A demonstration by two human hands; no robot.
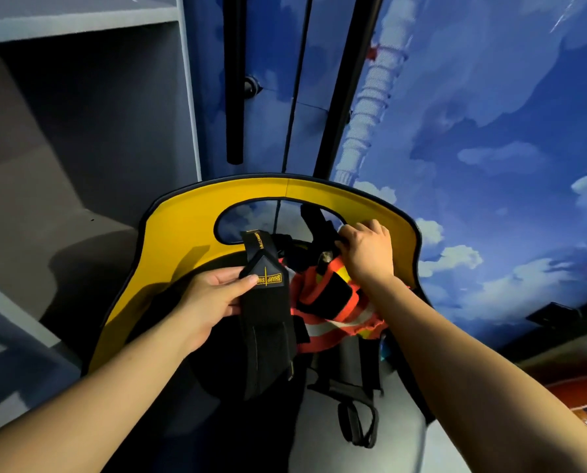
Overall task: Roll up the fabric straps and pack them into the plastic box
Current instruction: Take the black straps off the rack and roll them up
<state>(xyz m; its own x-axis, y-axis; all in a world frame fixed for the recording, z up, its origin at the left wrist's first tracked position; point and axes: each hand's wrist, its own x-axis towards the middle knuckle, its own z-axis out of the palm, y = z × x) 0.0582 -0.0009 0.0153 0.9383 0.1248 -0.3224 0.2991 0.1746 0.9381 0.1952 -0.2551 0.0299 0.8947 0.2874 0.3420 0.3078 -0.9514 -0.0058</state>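
In front of the yellow chair back (182, 233), the left hand (210, 302) is pinching a black wrist strap (266, 322) between thumb and fingers (230, 278). The right hand (367, 254) is curling its fingers around a black strap (319, 223) above the orange reflective fabric (333, 312), just beside the first strap.

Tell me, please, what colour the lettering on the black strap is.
Yellow lettering on the black strap, clearest in the head view.
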